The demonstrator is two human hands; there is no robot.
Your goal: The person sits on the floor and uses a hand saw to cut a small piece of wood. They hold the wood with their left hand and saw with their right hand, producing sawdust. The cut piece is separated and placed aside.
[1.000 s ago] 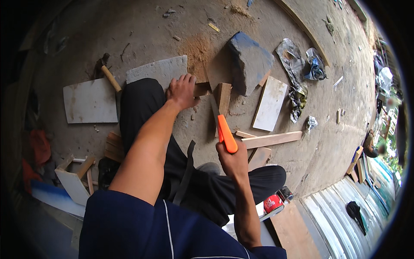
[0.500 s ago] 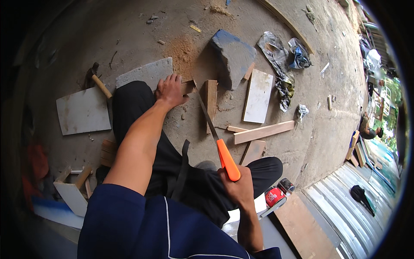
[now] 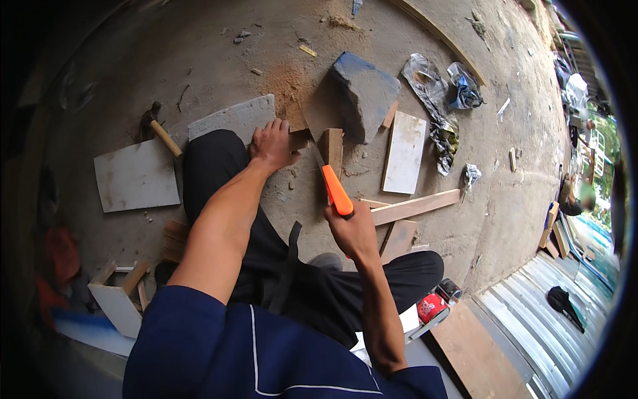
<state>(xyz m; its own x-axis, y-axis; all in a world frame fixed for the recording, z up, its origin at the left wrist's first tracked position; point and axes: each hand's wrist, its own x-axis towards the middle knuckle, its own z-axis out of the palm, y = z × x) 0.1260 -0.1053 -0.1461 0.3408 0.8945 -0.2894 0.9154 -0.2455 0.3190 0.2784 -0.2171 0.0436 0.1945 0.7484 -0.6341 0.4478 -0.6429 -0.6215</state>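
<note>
Saw (image 3: 337,190), orange-handled: gripped in right hand (image 3: 354,229), fingers wrapped round it; blade (image 3: 317,154) stood at right end of wood piece (image 3: 301,139). Left hand (image 3: 271,146) held wood piece between fingers and thumb, near grey slab (image 3: 232,116).

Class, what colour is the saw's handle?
The saw handle is orange, seen in the head view.
</note>
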